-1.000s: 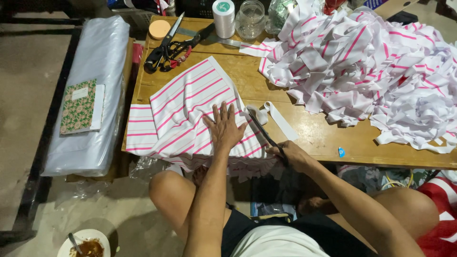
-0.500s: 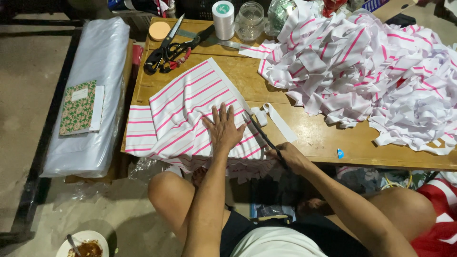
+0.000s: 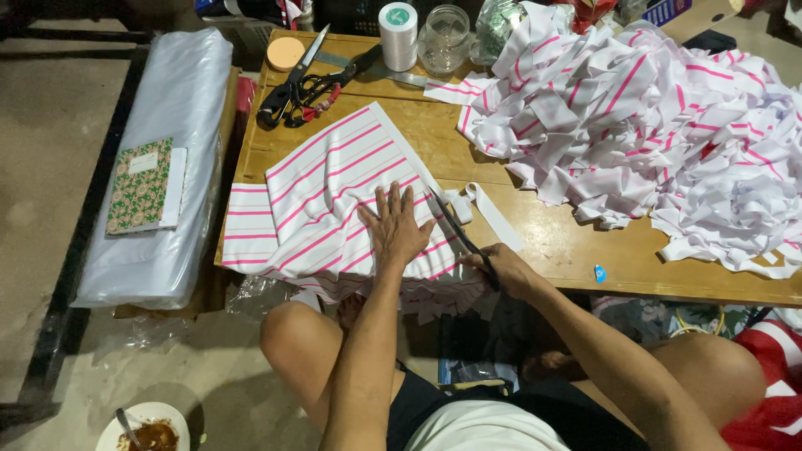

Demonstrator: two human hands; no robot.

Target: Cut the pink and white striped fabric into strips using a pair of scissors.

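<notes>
A stack of white fabric with pink stripes [image 3: 334, 188] lies on the wooden table [image 3: 568, 250], hanging over its front edge. My left hand [image 3: 395, 225] presses flat on the fabric, fingers spread. My right hand [image 3: 501, 269] grips black scissors [image 3: 455, 225] whose blades run along the fabric's right edge. A narrow cut white strip [image 3: 484, 213] lies just right of the blades.
A big pile of striped fabric strips [image 3: 660, 125] fills the table's right side. At the back are two more scissors [image 3: 309, 79], a thread spool [image 3: 398, 33], a glass jar [image 3: 445, 38] and an orange lid [image 3: 286, 53]. A plastic-wrapped roll [image 3: 159, 167] carrying a notebook [image 3: 142, 185] lies left; a bowl [image 3: 142, 428] sits on the floor.
The scissors have edged a little further up the fabric's right edge. My left hand stays flat on the fabric.
</notes>
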